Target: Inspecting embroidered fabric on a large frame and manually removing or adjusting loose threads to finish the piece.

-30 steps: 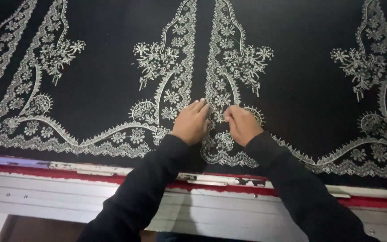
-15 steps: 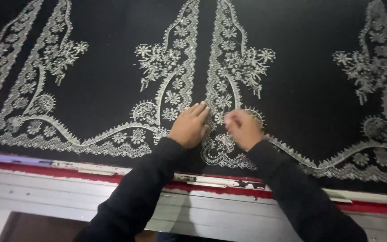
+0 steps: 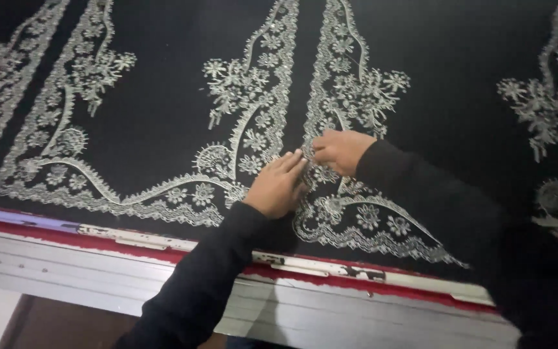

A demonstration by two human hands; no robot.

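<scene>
A black cloth (image 3: pixel 163 142) with silver flower embroidery (image 3: pixel 253 129) is stretched flat over a frame. My left hand (image 3: pixel 278 184) lies flat on the cloth, fingers together, pressing on the embroidery between two ornate bands. My right hand (image 3: pixel 340 150) is just beyond it, fingers curled and pinched at a spot on the silver pattern; anything held between the fingertips is too small to see. Both arms are in black sleeves.
A worn frame bar (image 3: pixel 163 242), painted red and white with chipped paint, runs along the near edge of the cloth. More embroidered motifs lie at the far left (image 3: pixel 53 142) and far right (image 3: pixel 557 129). A brown floor patch (image 3: pixel 53 326) shows below the frame.
The view has shifted and my right hand has moved a little farther up the pattern, while my left hand stays flat beside it.
</scene>
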